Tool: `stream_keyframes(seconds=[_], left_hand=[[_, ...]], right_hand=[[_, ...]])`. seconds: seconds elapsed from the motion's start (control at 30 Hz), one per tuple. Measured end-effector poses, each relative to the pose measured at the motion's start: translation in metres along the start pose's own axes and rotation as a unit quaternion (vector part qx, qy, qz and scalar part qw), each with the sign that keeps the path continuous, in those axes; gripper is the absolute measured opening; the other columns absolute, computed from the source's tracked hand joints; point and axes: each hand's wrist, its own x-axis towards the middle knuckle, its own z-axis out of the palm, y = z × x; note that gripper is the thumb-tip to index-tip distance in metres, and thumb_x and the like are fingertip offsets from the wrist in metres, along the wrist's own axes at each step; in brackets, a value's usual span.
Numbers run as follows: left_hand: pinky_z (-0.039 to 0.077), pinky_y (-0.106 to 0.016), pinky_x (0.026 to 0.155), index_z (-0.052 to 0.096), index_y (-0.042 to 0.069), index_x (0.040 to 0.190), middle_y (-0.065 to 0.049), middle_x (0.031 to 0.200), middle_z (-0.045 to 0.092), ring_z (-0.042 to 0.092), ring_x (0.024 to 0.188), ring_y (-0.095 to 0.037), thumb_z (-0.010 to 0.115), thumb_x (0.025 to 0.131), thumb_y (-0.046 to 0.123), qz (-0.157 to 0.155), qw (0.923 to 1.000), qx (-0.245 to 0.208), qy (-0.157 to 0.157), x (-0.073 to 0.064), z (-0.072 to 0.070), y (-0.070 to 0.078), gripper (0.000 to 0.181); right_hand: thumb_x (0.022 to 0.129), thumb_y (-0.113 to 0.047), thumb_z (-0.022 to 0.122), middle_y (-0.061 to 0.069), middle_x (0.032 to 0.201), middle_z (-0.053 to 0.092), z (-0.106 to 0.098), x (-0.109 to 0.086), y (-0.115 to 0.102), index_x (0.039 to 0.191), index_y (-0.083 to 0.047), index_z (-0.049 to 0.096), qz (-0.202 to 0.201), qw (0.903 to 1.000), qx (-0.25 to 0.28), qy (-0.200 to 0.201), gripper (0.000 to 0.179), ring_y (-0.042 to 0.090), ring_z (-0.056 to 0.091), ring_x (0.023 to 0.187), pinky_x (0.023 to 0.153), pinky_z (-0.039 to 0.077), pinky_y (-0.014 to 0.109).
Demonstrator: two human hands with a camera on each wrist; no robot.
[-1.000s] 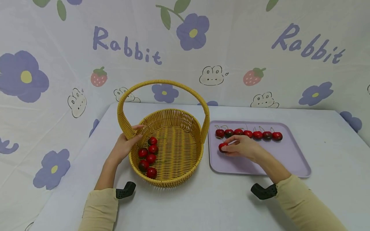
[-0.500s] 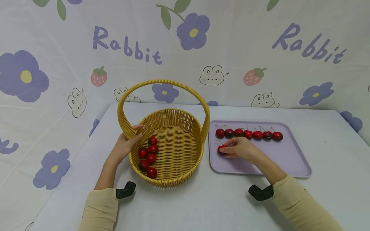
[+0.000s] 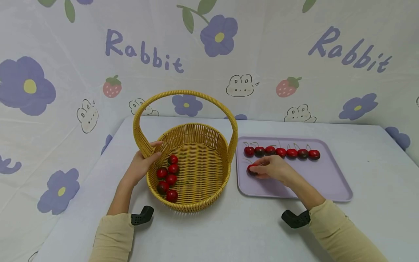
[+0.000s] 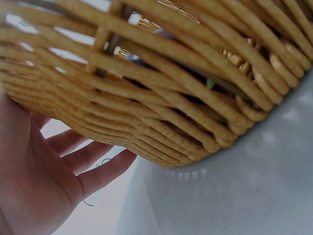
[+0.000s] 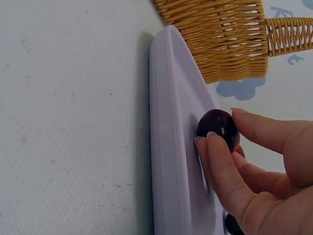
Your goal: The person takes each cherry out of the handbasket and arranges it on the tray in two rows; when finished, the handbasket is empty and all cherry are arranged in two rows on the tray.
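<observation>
In the head view my left hand (image 3: 140,168) holds the yellow wicker basket (image 3: 204,174) by its left rim at the handle's base. The left wrist view has its fingers (image 4: 105,169) against the outside of the weave. My right hand (image 3: 276,168) pinches a dark red cherry (image 3: 251,169) between thumb and fingertips, at the left part of the lilac tray (image 3: 314,182). The right wrist view shows this cherry (image 5: 218,128) low over the tray surface; whether it touches is unclear. Its thin stem points to the upper left.
A row of several stemmed cherries (image 3: 291,153) lies along the tray's far side. Several more cherries (image 3: 171,179) lie in the basket's left half. The tall arched handle (image 3: 184,93) rises over the basket. A printed cloth (image 3: 262,54) hangs behind the white table (image 3: 229,233).
My right hand has lowered slightly toward the near left of the tray with the cherry, then stayed almost still. The left hand and basket have not moved.
</observation>
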Motion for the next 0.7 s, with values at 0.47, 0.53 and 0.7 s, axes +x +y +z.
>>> stream_keyframes(seconds=[0.47,0.53,0.7], left_hand=[[0.026,-0.058,0.105,0.046,0.004,0.139,-0.018,0.145,0.039,0.036,0.132,-0.038,0.05,0.1,0.016,0.001,1.0,-0.002,-0.001,-0.0003,0.0005,0.0016,0.041],[0.026,-0.059,0.105,0.046,0.004,0.139,-0.018,0.145,0.039,0.036,0.132,-0.038,0.05,0.1,0.016,0.001,1.0,-0.001,-0.001,-0.0001,0.0006,0.0017,0.041],[0.025,-0.058,0.105,0.046,0.004,0.139,-0.018,0.145,0.039,0.036,0.132,-0.037,0.05,0.1,0.016,0.001,1.0,0.004,0.001,-0.0002,0.0005,0.0015,0.041]], right_hand=[[0.087,-0.021,0.072,0.013,0.104,0.062,-0.0016,-0.0005,0.0005,0.115,0.007,0.06,0.0,0.9997,-0.025,0.003,0.042,0.014,0.065,0.081,0.076,0.054,0.028],[0.087,-0.022,0.071,0.014,0.105,0.062,-0.0024,-0.0009,-0.0001,0.116,0.007,0.059,-0.003,0.9997,-0.025,0.004,0.043,0.015,0.064,0.081,0.076,0.054,0.028],[0.088,-0.021,0.07,0.014,0.105,0.063,-0.0036,-0.0014,-0.0013,0.117,0.009,0.058,-0.005,0.9999,-0.014,0.002,0.042,0.015,0.063,0.082,0.077,0.054,0.029]])
